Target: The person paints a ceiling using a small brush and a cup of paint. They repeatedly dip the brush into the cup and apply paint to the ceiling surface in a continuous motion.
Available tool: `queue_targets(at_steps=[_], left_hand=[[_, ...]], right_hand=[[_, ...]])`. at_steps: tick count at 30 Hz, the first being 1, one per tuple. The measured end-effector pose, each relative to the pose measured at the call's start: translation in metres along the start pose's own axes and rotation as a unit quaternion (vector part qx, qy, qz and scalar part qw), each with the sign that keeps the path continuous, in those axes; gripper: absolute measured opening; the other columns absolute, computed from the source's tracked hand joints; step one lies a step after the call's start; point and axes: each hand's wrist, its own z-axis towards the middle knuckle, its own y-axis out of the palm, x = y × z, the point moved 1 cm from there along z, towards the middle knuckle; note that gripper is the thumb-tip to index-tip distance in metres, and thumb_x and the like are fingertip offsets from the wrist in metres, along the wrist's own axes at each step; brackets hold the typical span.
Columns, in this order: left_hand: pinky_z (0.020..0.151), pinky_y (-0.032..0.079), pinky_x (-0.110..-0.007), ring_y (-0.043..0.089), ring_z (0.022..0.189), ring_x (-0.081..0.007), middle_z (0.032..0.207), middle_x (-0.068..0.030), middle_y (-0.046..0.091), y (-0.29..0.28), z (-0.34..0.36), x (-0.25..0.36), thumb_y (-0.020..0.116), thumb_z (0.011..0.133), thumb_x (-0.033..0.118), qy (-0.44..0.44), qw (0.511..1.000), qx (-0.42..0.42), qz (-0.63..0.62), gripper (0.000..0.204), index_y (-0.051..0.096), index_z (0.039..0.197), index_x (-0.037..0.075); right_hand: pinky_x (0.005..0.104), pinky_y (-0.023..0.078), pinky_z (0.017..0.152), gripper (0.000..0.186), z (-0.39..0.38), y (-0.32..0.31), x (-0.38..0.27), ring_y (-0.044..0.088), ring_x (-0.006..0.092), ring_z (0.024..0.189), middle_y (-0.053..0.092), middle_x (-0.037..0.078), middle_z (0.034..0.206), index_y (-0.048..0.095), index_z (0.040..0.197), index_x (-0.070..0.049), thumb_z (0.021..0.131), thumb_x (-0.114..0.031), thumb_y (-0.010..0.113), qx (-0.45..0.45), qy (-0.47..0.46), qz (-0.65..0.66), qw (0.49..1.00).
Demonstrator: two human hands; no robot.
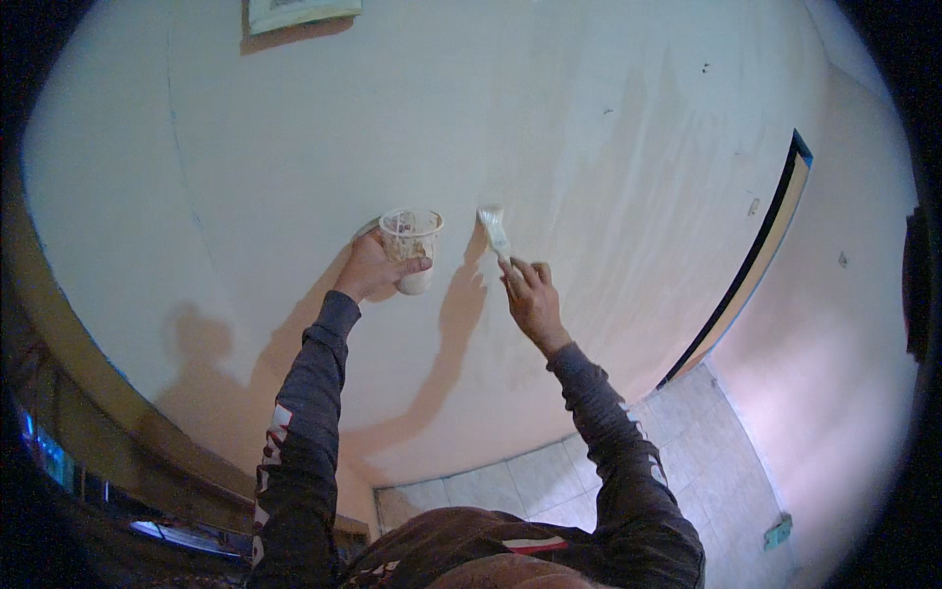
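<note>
Dark grey top (461, 530), long sleeves. Left sleeve (319, 393): white blocky print (279, 424) with a touch of red, running down the outer side. Right sleeve (608, 432): white print too, partly lost in folds. Snug cuffs (339, 312) at both wrists, cloth creased along the forearms. Chest: white-and-red stripe (535, 544). Left hand (371, 265) and right hand (535, 302) bare.

A pale panel (304, 12) with a yellowish lower edge hangs at the top of the scene, partly cut off by the view. At right, a black-edged tan strip (769, 253) slants down to a light tiled floor (702, 432). Beyond it stands a pinkish side wall (844, 353), a small green object (777, 532) near its foot. Blue light (49, 452) glows at lower left, above a whitish shape (186, 538) too dim to identify.
</note>
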Motion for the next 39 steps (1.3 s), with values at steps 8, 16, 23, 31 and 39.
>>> queue_targets(at_steps=[8, 16, 23, 31, 39], left_hand=[[0.1, 0.05, -0.036, 0.063, 0.113, -0.0216, 0.12, -0.0112, 0.067, -0.001, 0.004, -0.016, 0.09, 0.071, 0.032, 0.001, 1.0, -0.002, -0.028, 0.07, 0.059, 0.126, 0.002], [0.101, 0.049, -0.036, 0.063, 0.112, -0.0218, 0.121, -0.0108, 0.067, 0.002, 0.009, -0.02, 0.092, 0.068, 0.034, -0.01, 0.998, -0.017, -0.055, 0.075, 0.058, 0.127, 0.002], [0.095, 0.052, -0.035, 0.064, 0.108, -0.0214, 0.117, -0.01, 0.067, 0.002, 0.013, -0.038, 0.093, 0.066, 0.035, 0.0, 0.995, 0.0, -0.104, 0.078, 0.057, 0.127, 0.002], [0.093, 0.054, -0.036, 0.065, 0.106, -0.0209, 0.117, -0.0104, 0.068, 0.001, 0.003, -0.011, 0.092, 0.067, 0.029, 0.044, 0.998, 0.013, 0.04, 0.072, 0.059, 0.124, 0.001], [0.094, 0.053, -0.035, 0.066, 0.104, -0.0195, 0.115, -0.0103, 0.07, -0.008, -0.002, -0.006, 0.091, 0.069, 0.031, 0.044, 0.999, 0.011, -0.001, 0.067, 0.062, 0.122, 0.001]], right_hand=[[0.0381, 0.05, 0.083, 0.039, 0.067, -0.062, 0.008, 0.059, 0.0289, 0.092, 0.068, 0.008, 0.116, 0.062, 0.126, -0.01, 0.089, -0.015, 0.069, 0.08, -0.037, -0.033, 0.996], [0.0434, 0.055, 0.075, 0.025, 0.343, -0.146, 0.046, 0.06, 0.0343, 0.093, 0.07, 0.009, 0.1, 0.066, 0.116, -0.012, 0.093, -0.021, 0.061, 0.313, -0.175, -0.154, 0.921], [0.0471, 0.051, 0.074, 0.028, 0.429, -0.16, 0.026, 0.058, 0.0385, 0.092, 0.068, 0.015, 0.096, 0.065, 0.117, -0.006, 0.089, -0.013, 0.061, 0.278, -0.162, -0.151, 0.935], [0.0438, 0.056, 0.073, 0.024, 0.344, -0.109, 0.022, 0.06, 0.0347, 0.094, 0.069, 0.009, 0.098, 0.065, 0.114, -0.011, 0.092, -0.019, 0.06, 0.251, -0.167, -0.2, 0.932], [0.0393, 0.053, 0.074, 0.043, 0.178, -0.069, -0.011, 0.054, 0.0328, 0.097, 0.063, 0.011, 0.111, 0.056, 0.13, -0.003, 0.09, -0.015, 0.063, 0.1, -0.12, -0.132, 0.979]])
